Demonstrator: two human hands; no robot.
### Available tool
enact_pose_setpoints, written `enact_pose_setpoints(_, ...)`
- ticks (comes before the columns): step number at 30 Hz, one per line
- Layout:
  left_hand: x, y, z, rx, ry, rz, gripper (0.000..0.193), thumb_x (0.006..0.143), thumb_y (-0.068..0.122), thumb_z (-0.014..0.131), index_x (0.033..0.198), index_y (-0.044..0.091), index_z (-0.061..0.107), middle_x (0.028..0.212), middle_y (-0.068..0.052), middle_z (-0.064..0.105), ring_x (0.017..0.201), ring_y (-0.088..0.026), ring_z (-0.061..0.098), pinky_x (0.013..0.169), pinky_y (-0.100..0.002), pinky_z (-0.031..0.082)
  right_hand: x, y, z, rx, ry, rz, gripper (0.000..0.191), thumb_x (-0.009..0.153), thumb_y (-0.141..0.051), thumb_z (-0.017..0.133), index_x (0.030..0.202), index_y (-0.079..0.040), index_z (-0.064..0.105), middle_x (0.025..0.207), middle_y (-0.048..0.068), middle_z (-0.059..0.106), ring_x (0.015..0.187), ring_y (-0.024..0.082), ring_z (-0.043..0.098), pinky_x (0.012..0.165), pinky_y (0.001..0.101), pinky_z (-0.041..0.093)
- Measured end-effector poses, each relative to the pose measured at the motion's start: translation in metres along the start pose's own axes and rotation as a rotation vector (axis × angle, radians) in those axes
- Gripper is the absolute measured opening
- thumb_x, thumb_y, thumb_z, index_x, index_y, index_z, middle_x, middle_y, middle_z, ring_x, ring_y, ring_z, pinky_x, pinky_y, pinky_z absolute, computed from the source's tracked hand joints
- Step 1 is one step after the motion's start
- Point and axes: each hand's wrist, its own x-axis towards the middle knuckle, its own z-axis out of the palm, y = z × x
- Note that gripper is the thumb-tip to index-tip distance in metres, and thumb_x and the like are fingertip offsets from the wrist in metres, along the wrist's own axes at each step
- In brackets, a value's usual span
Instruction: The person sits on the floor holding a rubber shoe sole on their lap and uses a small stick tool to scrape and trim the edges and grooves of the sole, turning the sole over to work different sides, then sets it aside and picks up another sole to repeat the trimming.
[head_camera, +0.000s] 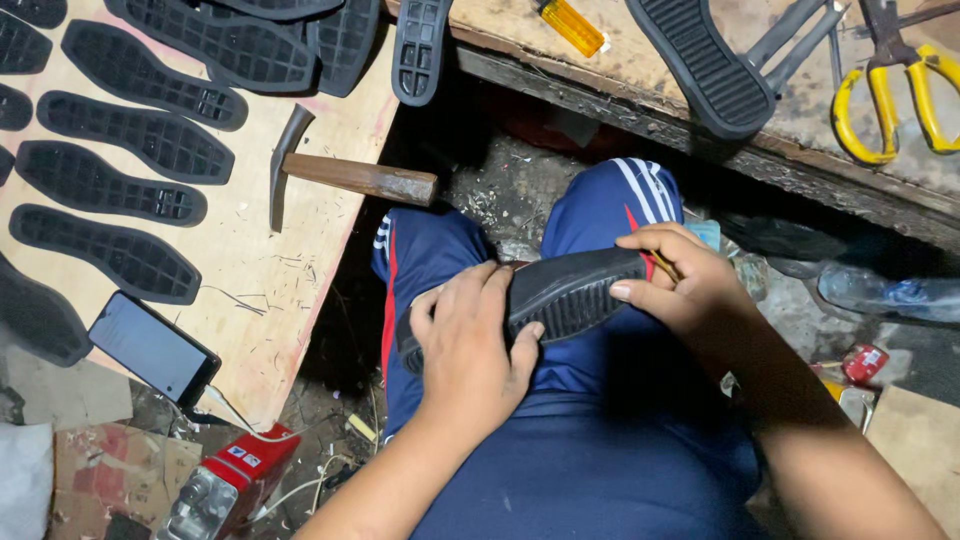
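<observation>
- Head view: a black shoe sole (570, 292) lies across the person's lap on blue track trousers (600, 440), ribbed tread facing up.
- The left hand (465, 345) lies over the near end of the sole, fingers closed down around its edge and pinning it to the thigh.
- The right hand (680, 280) is clamped on the far end, thumb pressed on the tread; a thin yellowish tool seems tucked in the fingers, too hidden to identify.
- Judgement: the work goes best with both ends held firm and the sole kept flat on the thigh, so that it cannot twist.
- On the wooden board (250, 260) to the left: rows of matching soles (110, 195), a hammer (345, 175) and a phone (153, 347).
- On the bench (800, 130) ahead: another sole (705, 65), yellow-handled scissors (890, 90) and an orange lighter (572, 25).
- The hammer handle juts over the board's edge near the left knee; scraps and a plastic bottle (885, 293) crowd the floor.
</observation>
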Motion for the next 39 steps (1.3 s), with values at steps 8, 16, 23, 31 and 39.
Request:
enact_pose_setpoints(8,0.036,0.016,0.021,-0.207,-0.154,0.007,0.069,0.074,0.045,0.084,0.123,0.001,0.064,0.12,-0.018,0.068,0.117,-0.036,0.06,0.1,-0.05,0.04,-0.01,-0.004,-0.004,-0.007,0.035,-0.116,0.047,0.078,-0.014,0.081,0.121,0.001,0.068,0.122,0.013,0.065,0.113,0.022,0.063,0.098,0.0309,0.048)
enact_pose_setpoints(16,0.043,0.023,0.022,-0.22,-0.14,0.01,0.055,0.077,0.041,0.082,0.115,0.004,0.069,0.109,-0.014,0.072,0.106,-0.034,0.065,0.093,-0.047,0.045,-0.041,-0.018,-0.01,-0.397,0.304,-0.344,0.022,0.091,-0.008,0.065,0.112,-0.011,0.071,0.11,0.014,0.06,0.096,0.029,0.064,0.088,0.039,0.052)
enact_pose_setpoints(23,0.044,0.026,0.026,-0.229,-0.136,0.029,0.055,0.076,0.038,0.083,0.116,0.004,0.068,0.111,-0.014,0.07,0.108,-0.035,0.064,0.095,-0.046,0.044,-0.047,-0.022,-0.005,-0.058,0.082,-0.342,0.019,0.097,-0.011,0.061,0.116,-0.007,0.065,0.102,0.016,0.07,0.093,0.031,0.07,0.083,0.0382,0.056)
enact_pose_setpoints(31,0.045,0.025,0.029,-0.221,-0.152,0.04,0.056,0.075,0.033,0.08,0.12,0.003,0.067,0.115,-0.013,0.07,0.111,-0.033,0.064,0.097,-0.046,0.043,-0.043,-0.026,0.003,-0.174,0.045,-0.266,0.016,0.094,-0.013,0.063,0.107,-0.007,0.07,0.104,0.016,0.072,0.096,0.033,0.071,0.084,0.0404,0.056)
enact_pose_setpoints(39,0.044,0.028,0.032,-0.233,-0.132,0.036,0.054,0.079,0.041,0.08,0.117,0.004,0.068,0.112,-0.014,0.071,0.109,-0.035,0.064,0.098,-0.047,0.044,-0.046,-0.022,-0.016,-0.325,0.11,-0.199,0.016,0.096,-0.014,0.059,0.102,-0.007,0.071,0.1,0.014,0.072,0.095,0.035,0.07,0.082,0.0424,0.055)
